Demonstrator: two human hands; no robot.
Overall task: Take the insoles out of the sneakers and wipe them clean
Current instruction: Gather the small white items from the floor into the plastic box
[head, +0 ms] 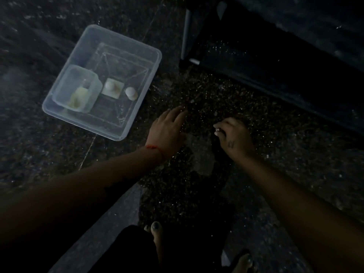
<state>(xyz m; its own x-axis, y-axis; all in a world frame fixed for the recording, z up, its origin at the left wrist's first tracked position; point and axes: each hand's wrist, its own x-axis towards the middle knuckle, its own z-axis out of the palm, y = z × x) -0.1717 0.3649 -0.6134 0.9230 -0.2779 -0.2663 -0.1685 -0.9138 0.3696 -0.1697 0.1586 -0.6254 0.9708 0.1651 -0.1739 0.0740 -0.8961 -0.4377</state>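
Both hands reached over a dim grey insole (201, 154) on the floor: left hand (167, 133) open, flat; right hand (234, 136) curled, grip indiscernible.

Very little light is reaching this spot, and most of the view is sinking into shadow. A dark speckled stone floor (206, 91) is filling the scene, its flecks glinting faintly near the middle. A thin pale seam (87, 152) is running diagonally across the floor on the left. A lighter grey strip (98, 229) is slanting up from the bottom edge. At the top right corner a black piece of furniture (275, 48) is standing on the floor, a pale upright post (186, 34) showing at its left edge.
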